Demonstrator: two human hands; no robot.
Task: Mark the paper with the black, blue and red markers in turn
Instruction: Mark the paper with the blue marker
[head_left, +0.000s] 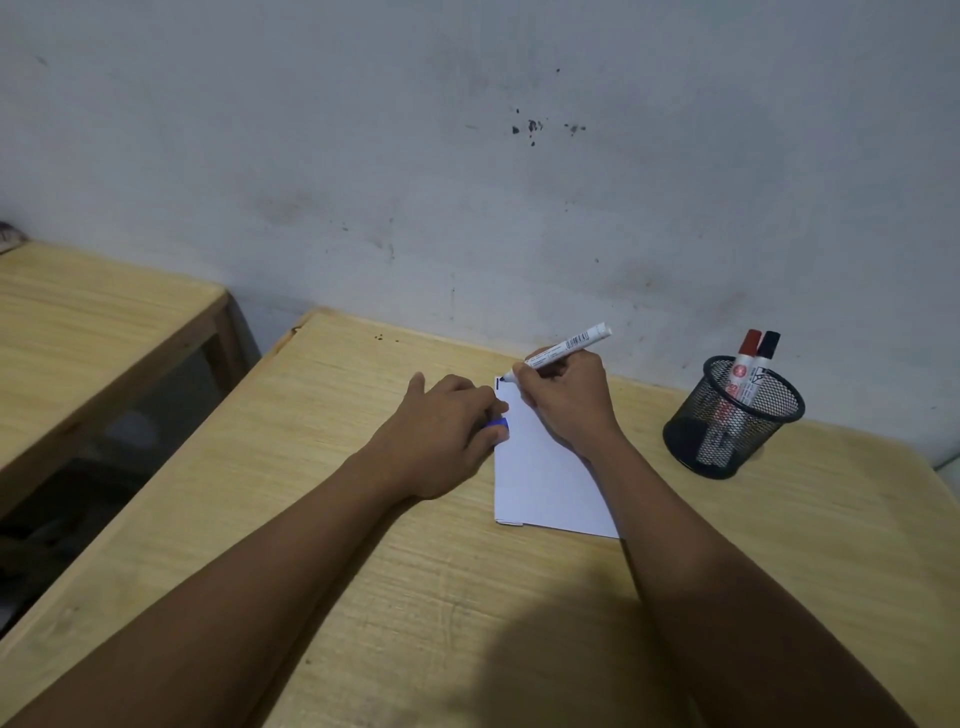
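A white sheet of paper (540, 483) lies on the wooden table (363, 545). My right hand (563, 400) grips an uncapped white-barrelled marker (569, 345), its tip touching the paper's far left corner next to a short dark mark (498, 383). My left hand (441, 436) rests on the paper's left edge with a blue cap (134, 426) between its fingers. The red-capped marker (744, 364) and the black-capped marker (763, 366) stand in the mesh pen cup (727, 421) on the right.
The table stands against a stained grey wall (467, 156). A second wooden table (93, 332) sits to the left across a dark gap. The pen cup stands near the table's far right edge.
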